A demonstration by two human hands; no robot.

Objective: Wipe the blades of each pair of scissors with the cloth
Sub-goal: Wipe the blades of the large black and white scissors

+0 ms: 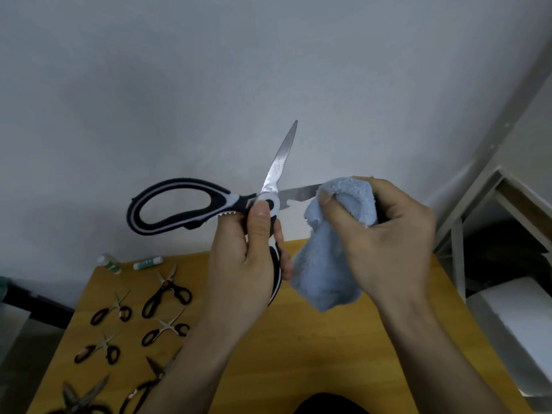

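**Kitchen shears spread wide, cloth pinched on one blade**

Both forearms reach up from the bottom edge, over a dark shape at the very bottom that I cannot identify. My left hand (251,258) is closed around the lower handle of the large kitchen shears (227,204), thumb pressed just beside the white pivot. These shears are held up in the air above the far edge of the wooden table (313,354), black and white handles, blades spread wide apart. One blade points up and slightly right, toward the wall; the other lies almost level, pointing right. Its free handle loop sticks out to the left, so that half runs nearly horizontal.

My right hand (385,231) is clamped on the light blue cloth (328,264), thumb and fingers pinching it around the outer part of the level blade, whose tip is hidden inside the fold. What remains of the cloth hangs down between my hands.

On the table to the left lie several smaller black-handled scissors (165,289), most opened into an X, well apart from each other. Two glue sticks (148,262) rest near the far left corner.
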